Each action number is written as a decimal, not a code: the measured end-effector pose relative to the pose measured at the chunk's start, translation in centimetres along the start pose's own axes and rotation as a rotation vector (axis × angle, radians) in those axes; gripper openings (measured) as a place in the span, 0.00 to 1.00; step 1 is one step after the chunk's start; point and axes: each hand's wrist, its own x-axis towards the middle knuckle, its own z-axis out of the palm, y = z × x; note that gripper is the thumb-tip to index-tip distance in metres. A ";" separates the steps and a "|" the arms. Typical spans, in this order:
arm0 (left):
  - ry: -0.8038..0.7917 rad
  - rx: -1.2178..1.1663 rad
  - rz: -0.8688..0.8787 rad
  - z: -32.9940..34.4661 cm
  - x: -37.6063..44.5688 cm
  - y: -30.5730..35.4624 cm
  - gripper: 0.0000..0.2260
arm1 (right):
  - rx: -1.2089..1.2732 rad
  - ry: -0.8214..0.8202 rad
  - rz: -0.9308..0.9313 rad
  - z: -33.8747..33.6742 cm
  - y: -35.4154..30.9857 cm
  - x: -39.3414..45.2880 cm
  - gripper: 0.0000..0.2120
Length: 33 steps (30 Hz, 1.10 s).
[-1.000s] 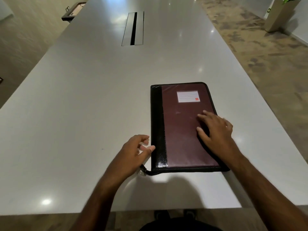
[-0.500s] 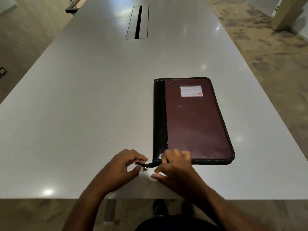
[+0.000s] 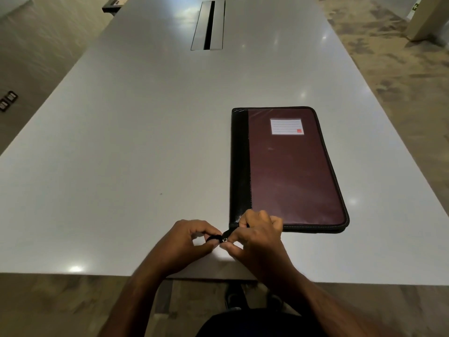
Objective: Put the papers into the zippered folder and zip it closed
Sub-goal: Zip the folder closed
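Note:
A maroon zippered folder with a black spine and a white label lies flat and closed on the white table, right of centre. At its near left corner a short black zipper tail with a metal pull sticks out toward me. My left hand pinches the end of that tail between thumb and fingers. My right hand sits right beside it, fingers curled, pinching the tail at the metal pull next to the folder's corner. No loose papers are visible.
A cable slot is set into the table far ahead. The near table edge runs just below my hands, with my shoes and the floor under it. Patterned carpet lies to the right, and a planter base stands at the far right.
My right hand left the folder's cover and came to the near left corner beside my left hand. Both hands now pinch the zipper tail. The view tilted down slightly.

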 end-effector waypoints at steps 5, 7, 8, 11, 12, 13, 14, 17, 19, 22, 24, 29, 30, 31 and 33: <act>0.036 0.042 0.035 -0.2 0.1 0.1 0.04 | -0.009 -0.002 -0.014 0.3 0.3 -0.3 0.13; 0.062 0.084 0.044 -0.2 0.1 0.0 0.04 | -0.013 0.008 -0.017 0.4 0.4 -0.3 0.13; 0.075 0.098 0.046 -0.1 0.1 -0.1 0.04 | -0.015 0.013 -0.013 0.5 0.4 -0.3 0.13; 0.113 0.107 0.056 0.3 0.0 -0.5 0.05 | -0.014 0.013 0.023 0.5 0.6 -0.3 0.13; 0.128 0.111 0.061 0.4 0.0 -0.6 0.06 | -0.017 0.008 0.036 0.4 0.6 -0.2 0.14; 0.142 0.115 0.067 0.6 -0.1 -0.7 0.06 | -0.023 -0.001 0.050 0.3 0.7 -0.2 0.14; 0.156 0.120 0.071 0.7 -0.1 -0.7 0.06 | -0.031 -0.012 0.064 0.2 0.8 -0.3 0.14; 0.190 0.138 0.080 1.1 0.0 -0.7 0.07 | -0.049 -0.052 0.120 -0.4 1.3 -0.4 0.15; 0.204 0.150 0.074 1.3 0.0 -0.7 0.07 | -0.055 -0.064 0.153 -0.8 1.6 -0.4 0.14; 0.216 0.144 0.061 1.6 -0.1 -0.6 0.09 | -0.070 -0.062 0.161 -1.3 1.8 -0.5 0.14; 0.222 0.144 0.067 1.7 -0.3 -0.6 0.10 | -0.085 -0.053 0.154 -1.6 1.9 -0.4 0.13; 0.235 0.141 0.096 1.6 -0.4 0.0 0.11 | -0.112 -0.026 0.183 -2.5 3.4 -1.0 0.14; 0.236 0.141 0.095 1.6 -0.4 0.1 0.11 | -0.109 -0.023 0.191 -2.7 3.8 -1.3 0.14; 0.236 0.142 0.093 1.6 -0.4 0.2 0.10 | -0.106 -0.017 0.198 -2.9 4.2 -1.6 0.14; 0.232 0.147 0.087 1.6 -0.5 0.3 0.10 | -0.105 0.003 0.212 -3.2 4.9 -2.1 0.13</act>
